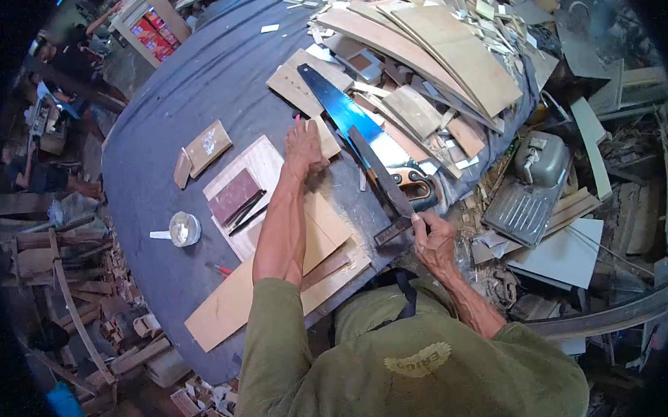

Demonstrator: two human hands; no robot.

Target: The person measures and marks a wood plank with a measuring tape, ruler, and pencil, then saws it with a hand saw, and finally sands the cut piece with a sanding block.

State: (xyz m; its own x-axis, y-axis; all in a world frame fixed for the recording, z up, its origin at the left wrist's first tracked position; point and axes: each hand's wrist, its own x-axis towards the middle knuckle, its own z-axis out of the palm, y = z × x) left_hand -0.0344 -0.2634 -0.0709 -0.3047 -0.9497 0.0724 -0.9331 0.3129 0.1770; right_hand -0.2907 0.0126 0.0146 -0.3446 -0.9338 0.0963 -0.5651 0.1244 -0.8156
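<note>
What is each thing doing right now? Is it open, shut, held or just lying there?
left hand, open, pressed flat on the wood piece
right hand, shut on the try square
saw, lying flat, not held
round tin, looks open, no lid on
dark red book, closed, lying on a board

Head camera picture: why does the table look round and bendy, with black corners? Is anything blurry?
Head view: a fisheye lens bends the table and darkens the corners; light is soft, with a sheen on the saw; the left hand on the board and right hand gripping the dark bar look sharp; the edges smear.
</note>
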